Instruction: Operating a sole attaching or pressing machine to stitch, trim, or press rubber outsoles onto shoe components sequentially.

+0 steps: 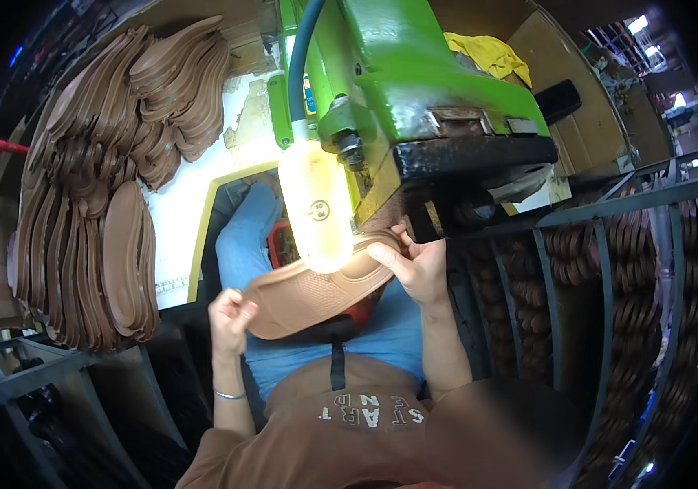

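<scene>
A brown molded shoe sole [304, 301] is held tilted above my lap, its textured inner face toward me. My right hand [420, 267] grips its far right end, thumb on top and fingers behind the edge. At the near left end, my left hand [231, 320] has its fingers curled against the sole's edge. A glowing lamp [310, 208] hangs in front of the sole and hides part of its upper edge. Just beyond the right hand is the dark lower head of a green machine [438, 90].
Stacks of similar brown soles [88, 220] cover much of the white tabletop [178, 236] on the left. Metal racks [601, 301] with rows of brown soles stand at the right. Another rack [88, 407] is at the lower left. A yellow cloth [491, 57] lies behind the machine.
</scene>
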`<state>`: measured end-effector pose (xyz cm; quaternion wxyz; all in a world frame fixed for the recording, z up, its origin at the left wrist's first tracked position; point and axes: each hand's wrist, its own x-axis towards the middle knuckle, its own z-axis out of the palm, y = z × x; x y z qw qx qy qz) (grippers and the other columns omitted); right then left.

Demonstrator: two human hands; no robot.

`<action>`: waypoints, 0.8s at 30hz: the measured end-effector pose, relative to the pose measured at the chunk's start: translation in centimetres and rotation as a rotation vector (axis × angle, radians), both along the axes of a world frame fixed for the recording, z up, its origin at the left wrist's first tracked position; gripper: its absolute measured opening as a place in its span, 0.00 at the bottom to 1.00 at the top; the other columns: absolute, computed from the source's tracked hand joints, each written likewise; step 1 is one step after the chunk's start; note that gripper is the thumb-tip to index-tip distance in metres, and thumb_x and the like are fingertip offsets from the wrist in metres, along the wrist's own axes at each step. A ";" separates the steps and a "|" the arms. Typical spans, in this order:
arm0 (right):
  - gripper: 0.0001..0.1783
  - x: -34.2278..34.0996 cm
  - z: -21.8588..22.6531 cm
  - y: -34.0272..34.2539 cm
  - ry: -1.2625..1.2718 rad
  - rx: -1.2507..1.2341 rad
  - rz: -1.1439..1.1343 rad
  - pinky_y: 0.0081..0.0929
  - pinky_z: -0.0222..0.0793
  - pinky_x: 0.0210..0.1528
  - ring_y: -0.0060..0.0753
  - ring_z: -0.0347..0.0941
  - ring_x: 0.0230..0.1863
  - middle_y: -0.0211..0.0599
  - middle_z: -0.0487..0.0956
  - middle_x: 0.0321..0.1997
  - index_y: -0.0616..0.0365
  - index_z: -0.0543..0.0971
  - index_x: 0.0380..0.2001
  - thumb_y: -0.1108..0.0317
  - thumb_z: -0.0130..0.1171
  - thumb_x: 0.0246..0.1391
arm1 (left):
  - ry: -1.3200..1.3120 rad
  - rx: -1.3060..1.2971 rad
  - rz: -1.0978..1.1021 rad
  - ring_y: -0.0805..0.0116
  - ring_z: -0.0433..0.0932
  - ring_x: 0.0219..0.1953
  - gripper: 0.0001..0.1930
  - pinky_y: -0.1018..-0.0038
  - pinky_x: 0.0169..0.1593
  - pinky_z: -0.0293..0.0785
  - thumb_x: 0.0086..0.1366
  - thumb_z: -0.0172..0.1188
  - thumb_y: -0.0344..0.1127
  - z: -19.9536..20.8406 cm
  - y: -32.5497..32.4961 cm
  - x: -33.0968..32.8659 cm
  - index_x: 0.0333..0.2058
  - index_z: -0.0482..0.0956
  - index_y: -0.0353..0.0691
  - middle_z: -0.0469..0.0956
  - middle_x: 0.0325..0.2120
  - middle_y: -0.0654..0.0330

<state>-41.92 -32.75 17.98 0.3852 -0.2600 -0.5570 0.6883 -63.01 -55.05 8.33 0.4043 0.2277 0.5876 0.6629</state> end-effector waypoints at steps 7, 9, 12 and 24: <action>0.37 -1.7 0.2 1.0 -0.029 0.033 0.006 0.14 0.72 0.34 0.24 0.77 0.35 0.39 0.79 0.35 0.66 0.60 0.52 0.76 0.70 0.40 | 0.103 -0.132 -0.491 0.76 0.78 0.33 0.16 0.77 0.37 0.75 0.53 0.68 0.30 -1.0 1.8 11.1 0.40 0.78 0.31 0.81 0.33 0.59; 0.26 -1.5 2.1 0.4 -0.174 0.088 -0.058 0.14 0.70 0.30 0.21 0.75 0.31 0.36 0.79 0.31 0.67 0.67 0.40 0.76 0.70 0.39 | 0.347 -0.002 -0.510 0.76 0.78 0.31 0.15 0.76 0.36 0.74 0.53 0.67 0.30 -0.1 3.3 12.4 0.39 0.79 0.32 0.81 0.32 0.57; 0.14 0.9 4.0 0.6 -0.420 0.382 -0.073 0.16 0.66 0.24 0.15 0.71 0.23 0.29 0.78 0.23 0.67 0.74 0.30 0.72 0.68 0.42 | 0.402 -0.125 -0.432 0.74 0.78 0.31 0.15 0.75 0.35 0.74 0.53 0.67 0.29 0.8 3.4 10.3 0.40 0.78 0.32 0.81 0.32 0.56; 0.27 3.8 4.9 11.7 0.346 -0.016 -0.666 0.24 0.75 0.16 0.34 0.76 0.21 0.49 0.72 0.44 0.57 0.56 0.57 0.73 0.50 0.56 | 1.414 -1.228 0.688 0.48 0.62 0.54 0.34 0.50 0.52 0.62 0.55 0.60 0.56 4.2 -8.4 -9.7 0.59 0.64 0.55 0.66 0.52 0.51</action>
